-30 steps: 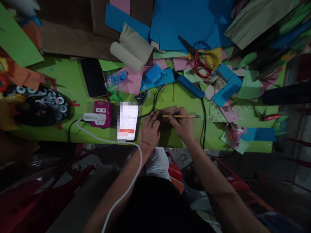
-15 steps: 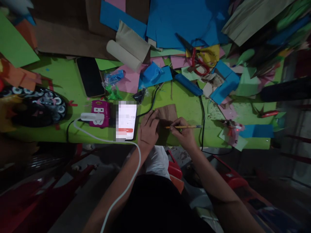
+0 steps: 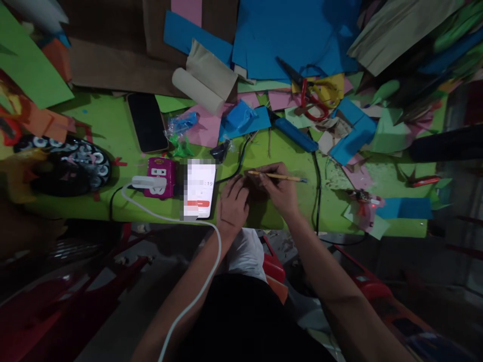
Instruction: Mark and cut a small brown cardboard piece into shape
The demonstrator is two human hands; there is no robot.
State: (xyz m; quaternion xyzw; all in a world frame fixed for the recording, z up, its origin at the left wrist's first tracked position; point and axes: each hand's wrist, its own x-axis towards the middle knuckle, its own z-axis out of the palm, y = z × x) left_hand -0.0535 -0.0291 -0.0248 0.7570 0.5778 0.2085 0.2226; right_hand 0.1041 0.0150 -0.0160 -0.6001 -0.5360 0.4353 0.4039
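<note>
My right hand [image 3: 281,193] pinches a yellow pencil [image 3: 279,176], its tip pointing left onto a small brown cardboard piece [image 3: 255,182] lying on the green table [image 3: 113,136]. My left hand [image 3: 232,203] rests on the left part of that cardboard with fingers spread and flat, pressing it down. Most of the cardboard is hidden under both hands.
A lit phone [image 3: 199,188] stands left of my left hand, beside a magenta power strip [image 3: 160,177] with a white cable. A dark phone [image 3: 148,122], a blue-handled tool [image 3: 294,133], red scissors [image 3: 311,100], a paper roll [image 3: 196,89] and many coloured paper scraps crowd the far side.
My right hand with the pencil moved up and away across the cardboard, covering more of it. The left hand stayed in place.
</note>
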